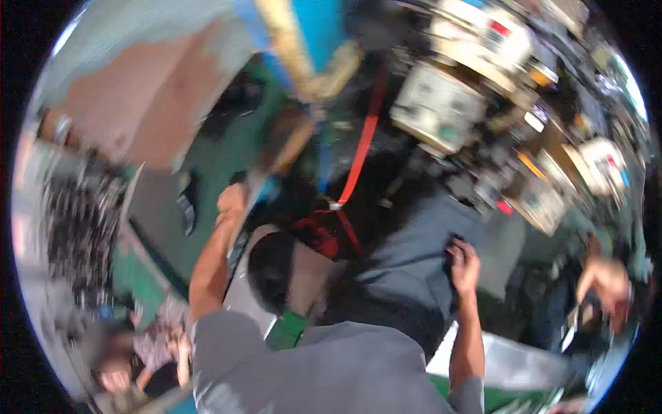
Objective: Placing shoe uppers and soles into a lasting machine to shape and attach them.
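My left hand (232, 200) is closed in a fist at the edge of a green surface (231, 148), with something small and dark at its knuckles. What it grips, if anything, is too blurred to name. Over my grey-clad leg (420, 255), my right hand (465, 265) has its fingers curled together. A small dark thing (455, 239) shows at those fingertips, its kind smeared by motion. A red strap (363, 148) hangs down between my two hands, apart from both.
White box-like containers (441, 107) and cluttered parts fill the upper right. A blue and yellow post (289, 48) rises ahead, beside a reddish-brown panel (148, 96). One person (114, 372) is at the lower left, another (607, 283) at the right. A dark object (186, 203) lies on the green surface.
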A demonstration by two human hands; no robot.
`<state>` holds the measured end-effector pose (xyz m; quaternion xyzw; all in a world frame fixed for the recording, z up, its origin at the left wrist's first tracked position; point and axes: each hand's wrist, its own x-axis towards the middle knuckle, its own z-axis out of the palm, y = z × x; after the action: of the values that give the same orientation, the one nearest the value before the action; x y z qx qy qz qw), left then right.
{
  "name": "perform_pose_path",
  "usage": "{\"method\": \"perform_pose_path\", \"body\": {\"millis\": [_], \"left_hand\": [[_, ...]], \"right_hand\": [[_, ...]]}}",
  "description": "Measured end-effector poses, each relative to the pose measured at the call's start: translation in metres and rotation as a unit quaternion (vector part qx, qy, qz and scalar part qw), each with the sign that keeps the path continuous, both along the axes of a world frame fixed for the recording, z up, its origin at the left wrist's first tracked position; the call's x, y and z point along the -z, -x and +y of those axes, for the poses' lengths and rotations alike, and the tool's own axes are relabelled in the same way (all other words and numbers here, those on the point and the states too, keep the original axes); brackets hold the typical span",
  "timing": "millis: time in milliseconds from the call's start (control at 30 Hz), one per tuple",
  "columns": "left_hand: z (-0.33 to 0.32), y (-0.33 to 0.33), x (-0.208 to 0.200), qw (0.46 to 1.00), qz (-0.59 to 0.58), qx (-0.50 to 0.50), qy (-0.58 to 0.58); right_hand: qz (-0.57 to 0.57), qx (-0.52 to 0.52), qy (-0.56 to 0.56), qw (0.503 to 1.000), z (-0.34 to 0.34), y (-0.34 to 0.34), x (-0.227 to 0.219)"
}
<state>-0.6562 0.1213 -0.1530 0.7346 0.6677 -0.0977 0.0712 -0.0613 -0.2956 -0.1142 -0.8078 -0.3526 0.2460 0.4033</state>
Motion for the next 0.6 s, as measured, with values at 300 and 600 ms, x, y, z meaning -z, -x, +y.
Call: {"method": "perform_pose_path", "body": {"millis": [300, 600], "left_hand": [[-0.087, -0.351, 0.039, 0.82, -0.474, 0.303, 0.106], [-0.197, -0.473, 0.02, 0.779, -0.313, 0.543, 0.02]], "right_hand": [[-0.177, 0.181, -0.026, 0.967, -0.14, -0.023, 0.01], [-0.253, 0.602, 0.288, 0.7, -0.511, 0.138, 0.083]]}}
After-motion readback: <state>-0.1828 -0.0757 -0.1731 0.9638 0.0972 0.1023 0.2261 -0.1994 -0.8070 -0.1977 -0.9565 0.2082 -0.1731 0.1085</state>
